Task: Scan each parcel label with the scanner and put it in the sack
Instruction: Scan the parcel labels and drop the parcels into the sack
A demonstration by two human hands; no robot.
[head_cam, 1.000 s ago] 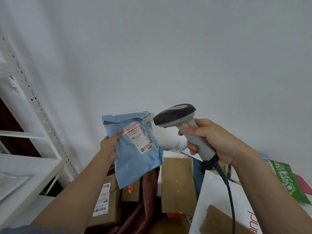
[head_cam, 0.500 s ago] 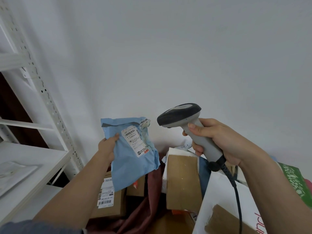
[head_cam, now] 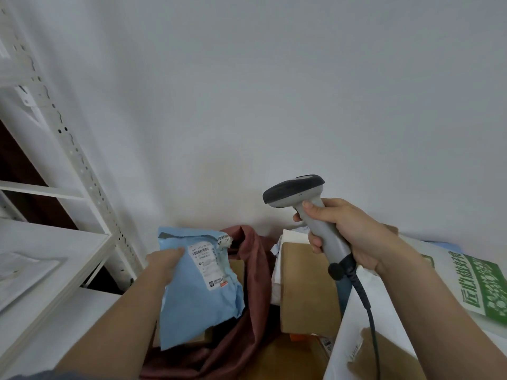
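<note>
While the left hand (head_cam: 164,263) pinches the blue poly mailer (head_cam: 197,292) at its upper left edge, thumb on the front face and the other fingers hidden behind, the parcel hangs low over the dark red sack (head_cam: 247,311), label (head_cam: 210,263) facing the camera. The right hand (head_cam: 348,237) has its fingers wrapped around the grey handle of the scanner (head_cam: 301,198), whose head points left, above the parcel and apart from it; no scan line shows on the label. A black cable (head_cam: 367,305) runs down from the handle.

Handling, as judged: the mailer creases and sags below the grip, so it is soft, thin-skinned and probably light; contents look pliable, not fragile. The film may be slick, so an edge pinch could slip; a hold across the top seam or a flatter grip mid-body seems safer. A torn flap by the label's upper corner could snag.

Containers: the sack's mouth lies slack and open below and right of the mailer; its interior is dark and the contents cannot be told. Brown cardboard boxes (head_cam: 304,289) stand just right of the sack, another box (head_cam: 203,338) partly hidden under the mailer. A white bag with green print (head_cam: 482,286) lies far right. White shelving (head_cam: 55,242) stands left.
</note>
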